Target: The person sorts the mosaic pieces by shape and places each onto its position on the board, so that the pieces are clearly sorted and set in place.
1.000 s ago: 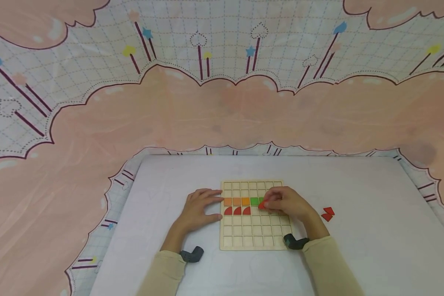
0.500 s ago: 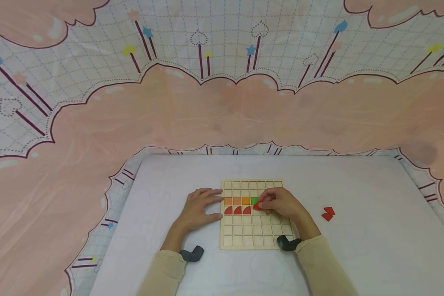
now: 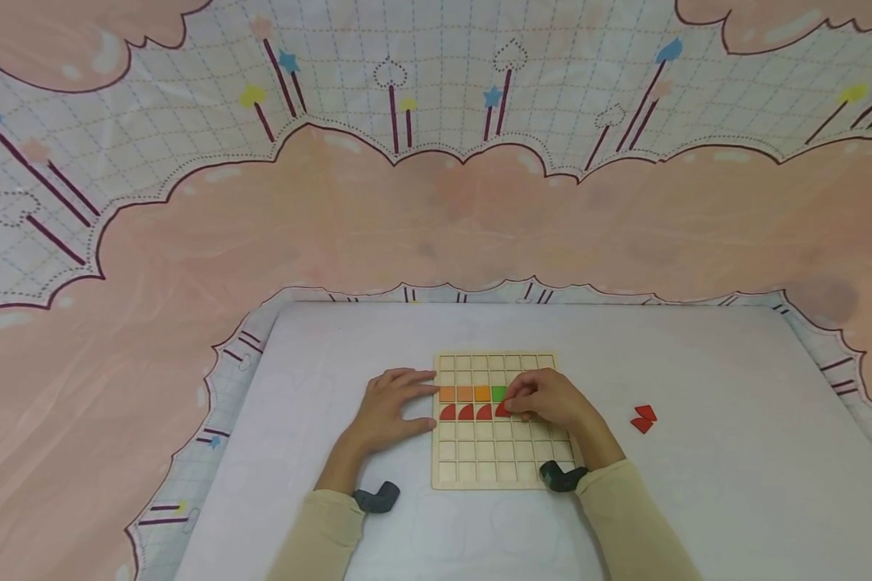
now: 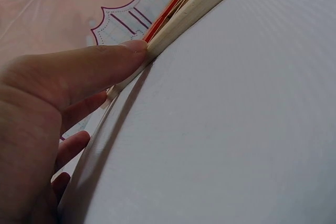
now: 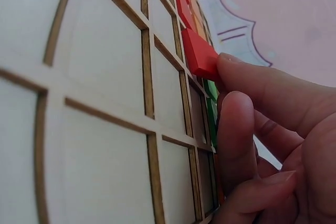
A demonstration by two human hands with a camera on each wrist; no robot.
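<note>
A wooden grid board [image 3: 487, 482] lies on the white table. My right hand [image 3: 552, 399] pinches a red quarter-circle tile [image 3: 502, 410] between thumb and fingers, over the cell right of three red quarter-circle tiles [image 3: 466, 412]. In the right wrist view the held red tile [image 5: 198, 53] looks tilted, partly above its cell. Against the board's left edge rest the fingertips and thumb of my left hand [image 3: 392, 411], its fingers spread. One row farther back sit orange square tiles [image 3: 465, 394] and a green square tile [image 3: 499, 394]; the right hand hides the rest of that row.
Several loose red tiles [image 3: 644, 418] lie in a small cluster on the table, right of the board. A dark device [image 3: 378, 498] is worn on the left wrist, another dark device [image 3: 562, 476] on the right. Patterned cloth [image 3: 436, 218] hangs behind the table.
My right hand has moved left along the board with the red tile, bringing it beside the three red ones and lower towards the cell. My left hand has stayed at the board's edge.
</note>
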